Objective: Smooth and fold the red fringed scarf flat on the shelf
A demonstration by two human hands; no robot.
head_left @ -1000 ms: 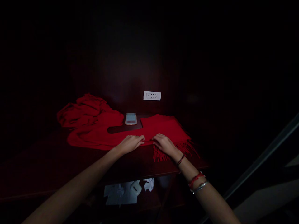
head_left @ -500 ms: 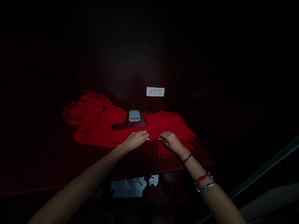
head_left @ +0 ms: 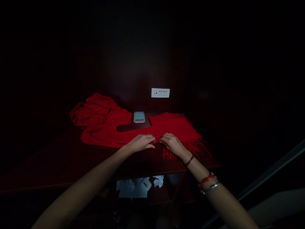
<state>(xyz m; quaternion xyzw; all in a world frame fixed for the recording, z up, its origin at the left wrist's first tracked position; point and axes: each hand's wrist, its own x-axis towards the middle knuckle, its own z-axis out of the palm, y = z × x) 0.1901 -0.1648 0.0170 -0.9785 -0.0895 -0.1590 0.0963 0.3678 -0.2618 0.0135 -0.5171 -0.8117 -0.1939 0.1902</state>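
A long red scarf (head_left: 138,132) lies on the dark table. Its right end is folded into a flat panel with fringe hanging at the near side, while its left part is bunched in a loose heap. My left hand (head_left: 141,142) rests on the near edge of the narrow stretch, fingers over the cloth and thumb apart below them. Close to its right, my right hand (head_left: 173,144) has its fingers bent and closed on the same edge, beside the fringe. Their fingertips are a small gap apart.
Behind the scarf a phone (head_left: 139,117) lies on the tabletop. A white socket plate (head_left: 160,93) is on the dark back wall. Below the table edge (head_left: 95,179), a shelf holds papers (head_left: 128,190), a small white case (head_left: 145,184) and crumpled paper (head_left: 158,181).
My hands have moved slightly closer together along the scarf's near edge. My left thumb has come away from the fingers. The whole view has shifted a little.
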